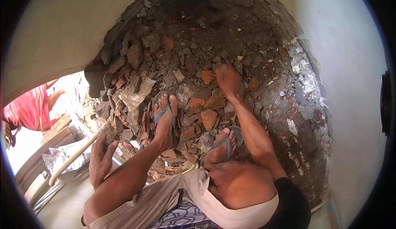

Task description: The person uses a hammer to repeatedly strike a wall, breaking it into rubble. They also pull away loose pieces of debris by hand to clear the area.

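Observation:
My right hand [229,79] reaches down into the rubble, its fingertips at a small grey stone [223,69], beside an orange shard of broken tile or brick [208,76]; whether it grips the stone is not plain. Near my left knee is my left hand [101,159], its thumb and fingers apart, by a wooden tool handle [74,160] that slants past it. Nothing shows between those fingers. Broken tile pieces [209,119], stones and dark soil [216,28] lie around my sandalled feet.
Pale walls [352,90] curve around the rubble. A clear plastic scrap [137,93] lies among stones at left. Beyond are a printed sack [66,156], wooden boards [57,136] and metal rods [51,193]. Another person in red clothing [29,108] is at the far left.

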`<move>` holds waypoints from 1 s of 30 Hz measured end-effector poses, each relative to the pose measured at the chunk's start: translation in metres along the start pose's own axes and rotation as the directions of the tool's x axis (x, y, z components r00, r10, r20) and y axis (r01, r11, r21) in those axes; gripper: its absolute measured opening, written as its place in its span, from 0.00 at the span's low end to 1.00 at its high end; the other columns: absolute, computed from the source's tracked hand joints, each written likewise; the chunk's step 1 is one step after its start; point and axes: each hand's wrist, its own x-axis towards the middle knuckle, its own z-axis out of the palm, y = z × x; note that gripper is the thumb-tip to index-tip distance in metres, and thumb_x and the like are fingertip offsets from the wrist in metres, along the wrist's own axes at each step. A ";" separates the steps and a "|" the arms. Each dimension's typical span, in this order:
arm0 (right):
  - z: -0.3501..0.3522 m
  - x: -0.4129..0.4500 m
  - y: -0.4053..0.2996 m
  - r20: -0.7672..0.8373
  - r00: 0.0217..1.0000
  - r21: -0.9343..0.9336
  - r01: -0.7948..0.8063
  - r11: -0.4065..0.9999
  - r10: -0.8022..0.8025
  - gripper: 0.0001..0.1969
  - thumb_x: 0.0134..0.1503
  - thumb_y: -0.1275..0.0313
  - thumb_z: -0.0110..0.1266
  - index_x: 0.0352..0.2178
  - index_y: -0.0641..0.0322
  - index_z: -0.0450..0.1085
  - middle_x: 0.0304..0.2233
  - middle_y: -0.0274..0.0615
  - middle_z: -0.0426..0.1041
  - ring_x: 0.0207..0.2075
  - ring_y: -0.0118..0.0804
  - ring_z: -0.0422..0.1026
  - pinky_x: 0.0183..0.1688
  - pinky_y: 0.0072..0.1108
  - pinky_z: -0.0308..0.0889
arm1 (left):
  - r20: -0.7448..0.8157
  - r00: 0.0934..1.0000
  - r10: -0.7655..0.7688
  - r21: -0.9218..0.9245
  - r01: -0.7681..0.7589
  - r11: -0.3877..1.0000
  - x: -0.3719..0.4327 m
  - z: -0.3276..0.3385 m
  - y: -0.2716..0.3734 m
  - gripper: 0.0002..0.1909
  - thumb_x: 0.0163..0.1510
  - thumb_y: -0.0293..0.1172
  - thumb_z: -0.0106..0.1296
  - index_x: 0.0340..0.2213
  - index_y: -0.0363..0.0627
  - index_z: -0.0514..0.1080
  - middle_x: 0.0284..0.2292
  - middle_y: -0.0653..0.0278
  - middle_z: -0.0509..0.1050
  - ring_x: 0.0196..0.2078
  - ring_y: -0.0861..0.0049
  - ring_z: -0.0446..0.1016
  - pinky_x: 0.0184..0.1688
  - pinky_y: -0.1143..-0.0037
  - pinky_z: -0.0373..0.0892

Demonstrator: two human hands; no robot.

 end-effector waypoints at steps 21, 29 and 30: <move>-0.034 0.014 0.001 0.310 0.949 -0.388 0.184 0.903 -0.061 0.39 0.56 0.47 0.51 0.64 0.52 0.51 0.60 0.62 0.53 0.63 0.66 0.50 0.58 0.62 0.51 | 0.146 0.983 -0.112 -0.280 0.150 0.948 -0.028 0.011 0.054 0.35 0.54 0.35 0.61 0.57 0.31 0.59 0.51 0.50 0.68 0.56 0.70 0.65 0.57 0.71 0.61; -0.020 0.006 0.007 0.318 0.942 -0.413 0.242 0.878 -0.111 0.37 0.55 0.53 0.54 0.61 0.59 0.54 0.56 0.63 0.56 0.60 0.67 0.54 0.55 0.59 0.57 | 0.222 0.973 0.058 -0.221 -0.008 0.975 -0.002 0.003 0.010 0.35 0.55 0.35 0.60 0.57 0.28 0.58 0.51 0.51 0.69 0.54 0.69 0.66 0.57 0.71 0.61; -0.019 0.006 0.011 0.296 0.949 -0.410 0.225 0.884 -0.105 0.37 0.54 0.53 0.54 0.61 0.60 0.54 0.56 0.64 0.57 0.60 0.67 0.55 0.55 0.58 0.57 | 0.229 0.971 0.068 -0.202 -0.020 0.979 -0.002 0.005 0.014 0.35 0.56 0.35 0.60 0.57 0.28 0.57 0.51 0.51 0.69 0.54 0.69 0.66 0.57 0.71 0.61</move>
